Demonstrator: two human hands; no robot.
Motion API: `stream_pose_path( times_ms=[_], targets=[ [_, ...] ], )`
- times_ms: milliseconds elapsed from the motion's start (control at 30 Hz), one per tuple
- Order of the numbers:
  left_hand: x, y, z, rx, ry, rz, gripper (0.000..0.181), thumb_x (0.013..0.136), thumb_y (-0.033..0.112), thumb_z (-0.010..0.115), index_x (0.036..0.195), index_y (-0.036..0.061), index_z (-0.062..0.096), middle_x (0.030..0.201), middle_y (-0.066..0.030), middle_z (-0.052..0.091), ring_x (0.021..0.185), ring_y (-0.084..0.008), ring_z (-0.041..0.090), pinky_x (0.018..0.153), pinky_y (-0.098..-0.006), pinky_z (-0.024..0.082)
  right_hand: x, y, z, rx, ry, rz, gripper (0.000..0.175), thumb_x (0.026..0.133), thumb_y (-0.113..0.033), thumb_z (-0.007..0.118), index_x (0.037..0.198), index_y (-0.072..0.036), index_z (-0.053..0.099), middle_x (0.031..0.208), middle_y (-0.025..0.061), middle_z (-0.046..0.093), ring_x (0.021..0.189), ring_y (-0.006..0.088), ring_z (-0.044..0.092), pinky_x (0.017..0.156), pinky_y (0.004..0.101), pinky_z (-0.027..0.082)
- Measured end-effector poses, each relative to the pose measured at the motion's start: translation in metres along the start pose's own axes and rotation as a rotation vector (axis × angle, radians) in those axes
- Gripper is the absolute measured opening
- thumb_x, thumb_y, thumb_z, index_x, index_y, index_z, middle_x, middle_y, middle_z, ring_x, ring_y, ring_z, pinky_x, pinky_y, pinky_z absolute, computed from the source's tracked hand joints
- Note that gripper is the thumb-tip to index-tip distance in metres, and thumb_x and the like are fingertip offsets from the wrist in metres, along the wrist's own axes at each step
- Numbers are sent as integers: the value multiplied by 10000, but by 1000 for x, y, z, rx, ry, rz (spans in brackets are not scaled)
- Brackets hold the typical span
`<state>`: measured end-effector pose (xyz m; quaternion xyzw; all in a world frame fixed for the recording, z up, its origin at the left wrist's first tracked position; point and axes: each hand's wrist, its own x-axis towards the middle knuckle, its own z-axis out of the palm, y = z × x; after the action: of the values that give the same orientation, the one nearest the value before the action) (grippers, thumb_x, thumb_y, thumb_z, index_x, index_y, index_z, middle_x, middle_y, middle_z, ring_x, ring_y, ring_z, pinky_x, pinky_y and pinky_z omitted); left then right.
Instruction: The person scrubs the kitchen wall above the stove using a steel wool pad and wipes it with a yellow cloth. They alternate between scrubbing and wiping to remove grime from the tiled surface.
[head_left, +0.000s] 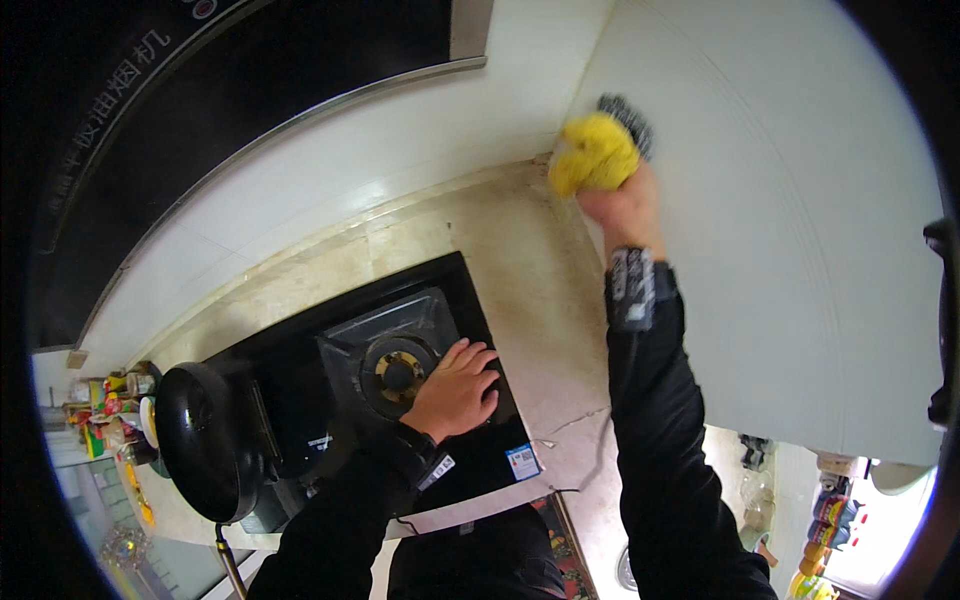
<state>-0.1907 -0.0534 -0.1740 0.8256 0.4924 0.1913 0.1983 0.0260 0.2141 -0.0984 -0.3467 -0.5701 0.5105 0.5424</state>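
Note:
My right hand (619, 206) grips a bunched yellow cloth (596, 154) and presses it to the white wall panel (735, 247) near the corner above the counter. A dark, blurred patterned piece (628, 124) shows just beyond the cloth; I cannot tell whether it is part of it. My left hand (457, 391) rests palm down, fingers apart, on the right side of the black glass gas hob (465, 465), beside the round burner (400, 375). Both wrists carry dark bands over black sleeves.
A black wok (202, 442) sits on the hob's left side, its handle pointing towards me. Bottles and packets (112, 412) crowd the far left. The dark range hood (300, 60) hangs at upper left. A thin cable (600, 457) crosses the stone counter (525, 247) at right.

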Motion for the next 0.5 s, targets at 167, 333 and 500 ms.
stream_pose_path(
  times_ms=[167,333,500],
  targets=[
    [2,0,-2,5,-3,-2,293,892,243,656,1049,10,742,1335,-143,603,1346,-317,479,1216,-468,291,43,38,29,-101,104,123,345,916,-46,631,1258,-17,659,1188,115,720,1087,257,676,920,421,551],
    [1,-1,0,0,-13,-9,304,899,247,647,1068,12,740,1352,-141,591,1359,-315,468,1221,-464,282,16,37,28,833,151,320,359,948,-113,544,1259,42,632,1175,156,719,1021,317,697,894,450,564],
    [0,-2,2,-33,-75,-32,316,932,255,638,1132,24,716,1390,-150,545,1387,-335,430,1230,-506,252,-25,71,4,696,240,333,412,1016,-250,431,1257,5,645,1169,141,724,1017,329,695,898,477,563]
  ],
)
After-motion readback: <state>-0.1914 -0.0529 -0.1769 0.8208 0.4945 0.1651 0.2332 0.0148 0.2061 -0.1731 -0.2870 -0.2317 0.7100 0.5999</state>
